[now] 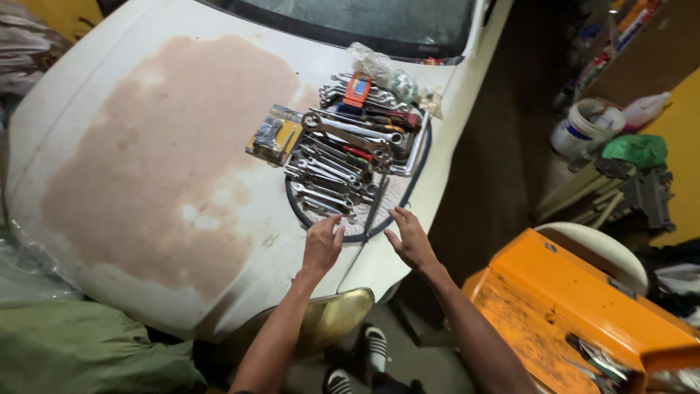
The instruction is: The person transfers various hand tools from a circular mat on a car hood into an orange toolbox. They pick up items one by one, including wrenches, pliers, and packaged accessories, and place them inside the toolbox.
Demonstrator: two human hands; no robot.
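A pile of several metal spanners and wrenches [343, 164] lies on a round tray [408, 186] set on the white car bonnet [146, 146]. My left hand [321, 244] rests on the bonnet at the tray's near rim, fingers spread, holding nothing. My right hand [410, 239] hovers at the same rim, just right of it, fingers apart and empty. A yellow blister pack of tools [275, 135] lies left of the pile. An orange-handled tool [356, 89] and a clear plastic bag [379, 69] sit at the far end.
The bonnet has a large rusty-brown patch [160, 153]. An orange toolbox [576, 314] stands open at the lower right, beside a white chair back [598, 248]. A white bucket [587, 124], a green bag and clutter fill the right. My feet [372, 350] stand below.
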